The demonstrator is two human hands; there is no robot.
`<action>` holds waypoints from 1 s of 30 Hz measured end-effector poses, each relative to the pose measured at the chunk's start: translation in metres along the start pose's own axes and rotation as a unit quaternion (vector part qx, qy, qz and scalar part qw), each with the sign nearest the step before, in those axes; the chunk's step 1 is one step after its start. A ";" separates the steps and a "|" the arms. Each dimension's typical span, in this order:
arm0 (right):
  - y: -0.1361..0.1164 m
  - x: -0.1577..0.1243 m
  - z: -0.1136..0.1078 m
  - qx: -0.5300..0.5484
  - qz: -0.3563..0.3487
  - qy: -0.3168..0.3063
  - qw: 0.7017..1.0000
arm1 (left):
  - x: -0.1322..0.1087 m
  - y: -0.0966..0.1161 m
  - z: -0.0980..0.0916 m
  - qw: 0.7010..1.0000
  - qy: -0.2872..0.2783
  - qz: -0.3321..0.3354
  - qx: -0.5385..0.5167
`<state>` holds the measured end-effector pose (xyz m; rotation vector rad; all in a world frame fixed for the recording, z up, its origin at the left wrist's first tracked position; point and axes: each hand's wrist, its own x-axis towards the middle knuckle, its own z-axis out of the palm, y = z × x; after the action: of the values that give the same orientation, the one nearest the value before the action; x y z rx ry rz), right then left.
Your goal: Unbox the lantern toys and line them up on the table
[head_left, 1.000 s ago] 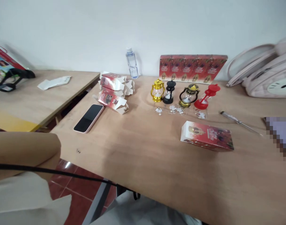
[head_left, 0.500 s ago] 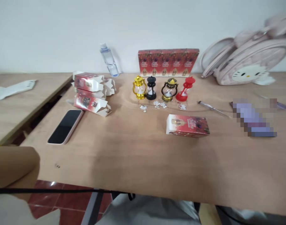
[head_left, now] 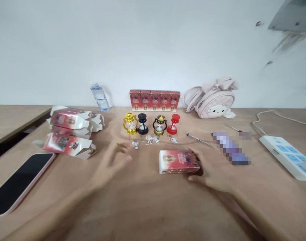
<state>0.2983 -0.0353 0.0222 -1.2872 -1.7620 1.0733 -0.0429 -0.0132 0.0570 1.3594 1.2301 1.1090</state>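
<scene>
A red and white printed box (head_left: 178, 160) lies on the table in front of me. My right hand (head_left: 203, 172) grips its right end, fingers at the far side and thumb at the near side. To the left of the box my left hand (head_left: 112, 164) hovers with thumb and fingers apart, holding nothing, somewhat blurred. Behind stand small toy lanterns in a row: a gold one (head_left: 130, 124), a black one (head_left: 142, 124), a black-and-gold one (head_left: 160, 125) and a red one (head_left: 174, 124). Small white pieces (head_left: 153, 139) are scattered before them.
Several upright red boxes (head_left: 155, 101) line the wall. At left are opened cartons (head_left: 67, 142), a phone (head_left: 22, 182) and a bottle (head_left: 100, 97). To the right are a pink bag (head_left: 213, 103), a screwdriver (head_left: 199, 140), a pixelated item (head_left: 232, 149) and a power strip (head_left: 287, 155).
Both my hands have come into view, the right one onto the red box. The view has tilted up and shifted right, showing the power strip and more wall.
</scene>
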 end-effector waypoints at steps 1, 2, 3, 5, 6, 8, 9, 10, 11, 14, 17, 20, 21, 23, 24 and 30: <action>0.003 0.005 0.009 0.028 0.001 -0.003 1.000 | 0.005 -0.004 0.005 0.998 -0.045 0.020 0.025; 0.005 0.010 0.019 0.054 0.003 -0.014 0.998 | 0.008 -0.009 0.011 0.993 -0.099 0.040 0.051; 0.006 0.015 0.028 0.073 0.009 -0.027 0.997 | 0.011 -0.015 0.018 0.986 -0.143 0.054 0.063; 0.006 0.027 0.045 0.072 -0.011 -0.042 0.996 | 0.015 -0.026 0.030 0.980 -0.187 0.054 0.041; 0.005 0.032 0.051 0.074 -0.020 -0.041 0.996 | 0.017 -0.030 0.033 0.981 -0.187 0.045 0.022; 0.002 0.042 0.060 0.114 -0.038 -0.036 0.992 | 0.020 -0.035 0.035 0.985 -0.169 0.016 0.010; 0.001 0.046 0.062 0.144 -0.042 -0.039 0.988 | 0.021 -0.036 0.033 0.987 -0.158 0.004 0.012; 0.000 0.048 0.063 0.175 -0.044 -0.044 0.983 | 0.022 -0.036 0.030 0.988 -0.151 -0.005 0.016; -0.001 0.050 0.063 0.199 -0.043 -0.052 0.978 | 0.023 -0.035 0.027 0.989 -0.148 -0.012 0.018; -0.003 0.049 0.061 0.236 -0.033 -0.062 0.969 | 0.025 -0.033 0.021 0.988 -0.149 -0.027 0.012; -0.004 0.047 0.060 0.247 -0.019 -0.054 0.967 | 0.025 -0.034 0.022 0.990 -0.140 -0.034 0.012; -0.003 0.045 0.060 0.244 -0.012 -0.047 0.968 | 0.026 -0.036 0.022 0.991 -0.125 -0.033 0.016; -0.002 0.045 0.061 0.242 -0.010 -0.044 0.969 | 0.026 -0.037 0.021 0.992 -0.121 -0.034 0.014; 0.000 0.045 0.061 0.241 -0.014 -0.015 0.970 | 0.027 -0.039 0.020 0.992 -0.118 -0.046 -0.004; 0.002 0.045 0.062 0.242 -0.017 0.008 0.970 | 0.027 -0.039 0.020 0.991 -0.116 -0.055 -0.023; 0.008 0.046 0.061 0.258 -0.025 0.106 0.960 | 0.028 -0.038 0.021 0.988 -0.071 -0.078 -0.115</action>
<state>0.2355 -0.0035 -0.0079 -0.9819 -1.2360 1.2137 -0.0246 0.0148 0.0174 1.1267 1.0510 0.9945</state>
